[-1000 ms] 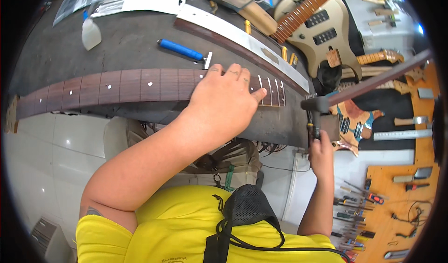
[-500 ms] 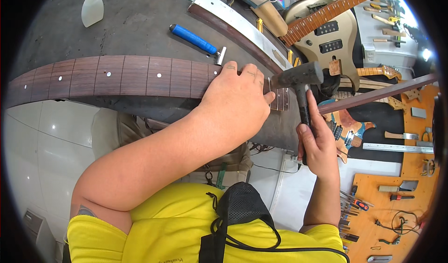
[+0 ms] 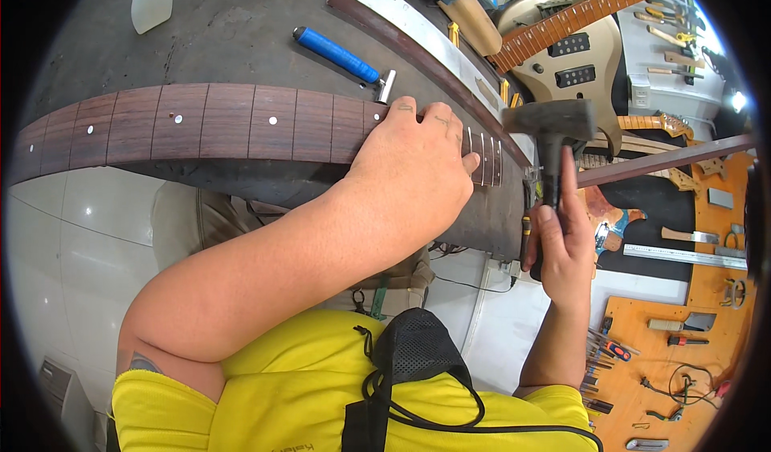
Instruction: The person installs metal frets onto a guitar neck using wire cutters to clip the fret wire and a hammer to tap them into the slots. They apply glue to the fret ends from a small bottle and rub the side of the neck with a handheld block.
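My left hand (image 3: 414, 163) is closed on a dark wooden fretboard (image 3: 210, 121) lying along the bench's near side, fingertips bent out of sight toward its far edge. White dot inlays and thin slots run along the board; several silver fret wires (image 3: 484, 159) show at its right end. My right hand (image 3: 562, 235) grips a black-handled hammer (image 3: 550, 119), its dark, slightly blurred head raised right of that end. A blue-handled tool (image 3: 333, 53) with a metal crosspiece lies just beyond the fretboard.
The dark bench (image 3: 225, 42) carries a translucent bottle (image 3: 152, 2) and a long white-topped beam (image 3: 409, 38). At right are a cream guitar (image 3: 586, 67), a slanting dark wooden bar (image 3: 675, 158) and an orange tool board (image 3: 634, 315). Cables (image 3: 466, 283) hang below the bench.
A second ago the hammer was low at the right; it swung up and left over the fretboard's fretted end, and has since moved slightly back rightward. My left hand stays on the board.
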Available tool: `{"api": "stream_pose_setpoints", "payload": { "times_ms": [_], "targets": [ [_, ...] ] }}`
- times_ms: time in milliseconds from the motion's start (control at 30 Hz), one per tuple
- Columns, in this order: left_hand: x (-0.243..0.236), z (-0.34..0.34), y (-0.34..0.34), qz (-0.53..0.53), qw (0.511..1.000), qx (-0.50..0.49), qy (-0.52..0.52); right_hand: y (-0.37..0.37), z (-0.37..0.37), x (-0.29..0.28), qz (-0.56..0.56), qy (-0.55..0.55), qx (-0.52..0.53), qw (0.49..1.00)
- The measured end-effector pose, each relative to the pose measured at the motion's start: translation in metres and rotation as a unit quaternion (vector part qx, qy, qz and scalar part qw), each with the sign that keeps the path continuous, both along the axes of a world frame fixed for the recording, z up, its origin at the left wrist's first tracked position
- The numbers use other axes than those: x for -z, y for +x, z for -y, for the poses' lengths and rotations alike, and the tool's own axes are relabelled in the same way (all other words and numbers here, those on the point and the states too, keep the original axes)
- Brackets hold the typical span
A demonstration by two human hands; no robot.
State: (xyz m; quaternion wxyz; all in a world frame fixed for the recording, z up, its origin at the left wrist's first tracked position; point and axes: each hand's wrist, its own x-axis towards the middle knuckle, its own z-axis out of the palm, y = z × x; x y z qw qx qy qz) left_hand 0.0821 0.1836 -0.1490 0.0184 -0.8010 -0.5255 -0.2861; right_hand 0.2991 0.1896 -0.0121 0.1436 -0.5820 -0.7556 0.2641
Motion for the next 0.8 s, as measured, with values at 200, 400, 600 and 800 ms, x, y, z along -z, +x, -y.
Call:
{"api": "stream_pose_setpoints", "payload": {
  "times_ms": [200,400,600,800],
  "targets": [
    [-0.0012,0.0000,-0.0003,-0.007,1.000,0.003,-0.003,0.0026,0.0017,0.0021,0.070,-0.065,-0.004,0.995],
    [0.0017,0.0002,0.0001,0.001,1.000,-0.004,0.017,0.0059,0.0031,0.0041,-0.020,0.024,0.006,0.999],
    [-0.0010,0.0012,-0.0013,-0.011,1.000,-0.008,0.021,0.0055,0.0032,0.0064,0.036,-0.017,-0.020,0.999],
    [-0.0032,0.0018,-0.0016,-0.024,1.000,-0.011,0.017,0.0067,0.0063,0.0090,0.062,-0.072,-0.008,0.995]
  ]
}}
